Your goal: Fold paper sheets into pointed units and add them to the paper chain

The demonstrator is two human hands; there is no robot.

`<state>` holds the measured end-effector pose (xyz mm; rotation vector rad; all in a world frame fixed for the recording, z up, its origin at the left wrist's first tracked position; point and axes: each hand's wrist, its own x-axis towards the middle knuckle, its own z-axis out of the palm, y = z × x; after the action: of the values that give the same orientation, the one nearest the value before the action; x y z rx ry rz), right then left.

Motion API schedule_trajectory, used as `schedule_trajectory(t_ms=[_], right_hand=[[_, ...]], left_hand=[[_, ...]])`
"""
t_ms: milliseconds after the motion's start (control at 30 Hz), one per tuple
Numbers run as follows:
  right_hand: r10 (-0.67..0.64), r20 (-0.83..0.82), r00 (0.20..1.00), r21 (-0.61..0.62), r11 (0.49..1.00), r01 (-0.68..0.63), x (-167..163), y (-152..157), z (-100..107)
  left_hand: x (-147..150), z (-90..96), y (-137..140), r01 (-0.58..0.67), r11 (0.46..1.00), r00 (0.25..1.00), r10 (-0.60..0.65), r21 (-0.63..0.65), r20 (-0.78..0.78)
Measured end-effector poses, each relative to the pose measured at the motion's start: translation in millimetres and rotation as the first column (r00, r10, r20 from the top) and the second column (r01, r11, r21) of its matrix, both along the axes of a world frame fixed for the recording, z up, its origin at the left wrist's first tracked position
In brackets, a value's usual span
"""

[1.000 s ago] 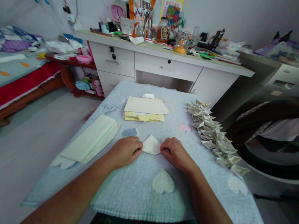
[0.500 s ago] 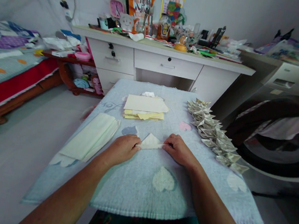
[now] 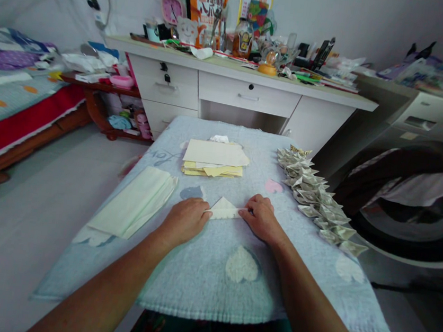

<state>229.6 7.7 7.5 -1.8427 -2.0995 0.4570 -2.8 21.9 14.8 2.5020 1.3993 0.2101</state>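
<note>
A small sheet of white paper (image 3: 223, 209), folded to a peak at the top with a band along its lower edge, lies on the cloth-covered table (image 3: 201, 270). My left hand (image 3: 189, 217) pinches its left end, thumb on the band. At the right end my right hand (image 3: 259, 217) presses the band, its fingers curled. Beyond them lies a stack of cream and yellow paper (image 3: 217, 155). To the left rests a pile of pale folded sheets (image 3: 133, 201). Along the right edge runs a row of pointed folded paper pieces (image 3: 314, 192).
A white desk (image 3: 250, 89) crowded with a jar (image 3: 243, 38), a pink clock (image 3: 172, 10) and other items stands behind the table. On the right is a front-loading washing machine (image 3: 426, 123). A bed (image 3: 23, 111) and a low wooden stand (image 3: 92, 103) are at left.
A folded band now shows along the lower edge of the paper between my hands. My right hand has shifted slightly left and up; my left hand has barely moved.
</note>
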Motion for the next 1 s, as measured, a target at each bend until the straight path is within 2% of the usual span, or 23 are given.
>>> schedule_trajectory(t_ms=[167, 700, 1000], right_hand=[[-0.029, 0.037, 0.999, 0.005, 1.000, 0.029, -1.0, 0.6, -0.7], [-0.052, 0.041, 0.998, 0.035, 0.998, 0.050, -0.9, 2.8, -3.8], [-0.074, 0.042, 0.996, 0.019, 0.997, 0.073, -1.4, 3.6, -2.6]], left_hand=[[-1.4, -1.6, 0.5, -0.021, 0.997, 1.000, 0.021, 0.068, 0.005], [-9.5, -4.1, 10.6, -0.020, 1.000, 0.996, 0.021, -0.014, 0.090], [-7.2, -6.9, 8.5, -0.016, 0.999, 0.999, 0.015, 0.036, 0.038]])
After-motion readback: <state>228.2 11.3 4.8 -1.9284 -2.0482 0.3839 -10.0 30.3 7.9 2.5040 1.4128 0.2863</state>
